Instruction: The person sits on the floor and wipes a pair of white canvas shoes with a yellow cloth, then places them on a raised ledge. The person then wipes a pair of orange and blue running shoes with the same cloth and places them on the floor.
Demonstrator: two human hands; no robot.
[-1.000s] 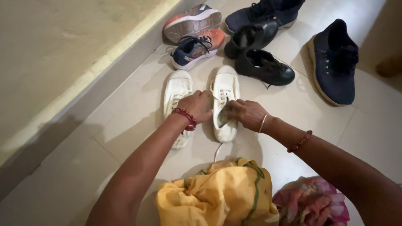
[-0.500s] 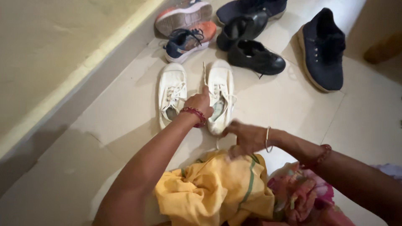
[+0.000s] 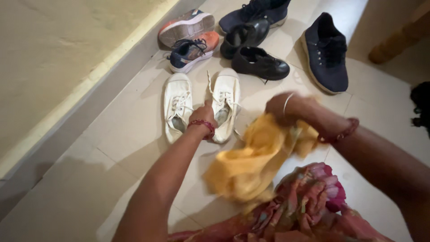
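On the tiled floor (image 3: 112, 134) beside the wall (image 3: 53, 58), a yellow cloth (image 3: 251, 161) hangs lifted clear of the tiles, gathered in the closed grip of the right hand (image 3: 286, 107). A pair of white canvas shoes (image 3: 179, 107) lies just left of the cloth, with two black shoes (image 3: 260, 62), dark blue sneakers (image 3: 324, 49) and blue-and-orange trainers (image 3: 192, 49) beyond. The left hand (image 3: 204, 114) rests against the right-hand white shoe (image 3: 225, 101); whether its grip pinches a lace (image 3: 208, 85) cannot be told.
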